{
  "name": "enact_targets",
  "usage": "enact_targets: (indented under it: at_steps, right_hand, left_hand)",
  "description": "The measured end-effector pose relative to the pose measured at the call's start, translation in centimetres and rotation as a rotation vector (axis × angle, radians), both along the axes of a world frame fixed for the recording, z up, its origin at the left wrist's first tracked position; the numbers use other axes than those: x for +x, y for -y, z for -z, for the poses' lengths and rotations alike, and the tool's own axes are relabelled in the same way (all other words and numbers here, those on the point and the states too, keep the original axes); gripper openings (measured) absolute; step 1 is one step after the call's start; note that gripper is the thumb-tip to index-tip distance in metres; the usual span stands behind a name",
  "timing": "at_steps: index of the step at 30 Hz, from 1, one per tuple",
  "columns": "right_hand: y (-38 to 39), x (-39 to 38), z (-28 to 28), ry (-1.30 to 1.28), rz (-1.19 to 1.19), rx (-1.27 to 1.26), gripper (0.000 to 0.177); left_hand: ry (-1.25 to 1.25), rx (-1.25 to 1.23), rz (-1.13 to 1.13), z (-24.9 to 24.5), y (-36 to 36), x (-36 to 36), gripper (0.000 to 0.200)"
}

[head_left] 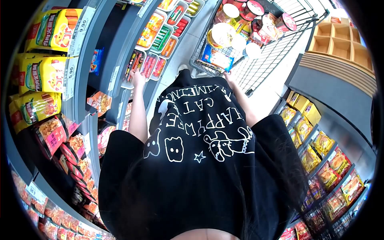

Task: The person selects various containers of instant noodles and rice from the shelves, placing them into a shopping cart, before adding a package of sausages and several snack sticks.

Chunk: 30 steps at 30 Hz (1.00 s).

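My left hand (138, 77) reaches over the near end of a white tray (127, 85) of slim, dark-wrapped snack sticks (135, 63) on the left shelf. Its fingers look slightly apart, and I see nothing held in them. Beside it are trays of red-wrapped sticks (149, 66) and green sticks (161, 39). My right hand (229, 77) is closed on the near edge of a wire shopping cart (266, 60), its fingers partly hidden. Just beyond it in the cart lies a blue packet (217, 59), with several round tubs (221, 35) behind.
Shelves on the left hold yellow snack bags (44, 74) and red-lidded boxes (76, 170), with price tags (71, 78) along their edges. To the right stand a wooden compartment rack (336, 38) and shelves of packaged noodles (322, 142). Pale floor (196, 34) runs between shelf and cart.
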State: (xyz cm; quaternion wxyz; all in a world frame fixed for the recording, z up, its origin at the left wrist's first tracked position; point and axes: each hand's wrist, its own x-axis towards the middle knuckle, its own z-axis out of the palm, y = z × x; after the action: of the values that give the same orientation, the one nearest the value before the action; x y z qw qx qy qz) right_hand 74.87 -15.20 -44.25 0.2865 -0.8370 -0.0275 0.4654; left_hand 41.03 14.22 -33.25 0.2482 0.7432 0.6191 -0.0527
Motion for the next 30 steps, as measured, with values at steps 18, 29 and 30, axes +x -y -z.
enact_targets:
  at_steps: [18, 29, 30]
  right_hand:
    - [0.0, -0.5, -3.8, 0.153, -0.006, -0.085, 0.052]
    - [-0.9, -0.1, -3.9, 0.207, 0.07, 0.347, 0.045]
    - [-2.1, 0.0, -6.7, 0.035, 0.09, 0.443, 0.043]
  left_hand:
    - [-0.236, 0.013, 0.072, 0.5, -2.6, -1.0, 0.056]
    - [0.442, 0.148, 0.089, -6.1, 2.6, 5.4, 0.046]
    - [0.602, 0.172, 0.218, -6.5, 3.1, 6.7, 0.044]
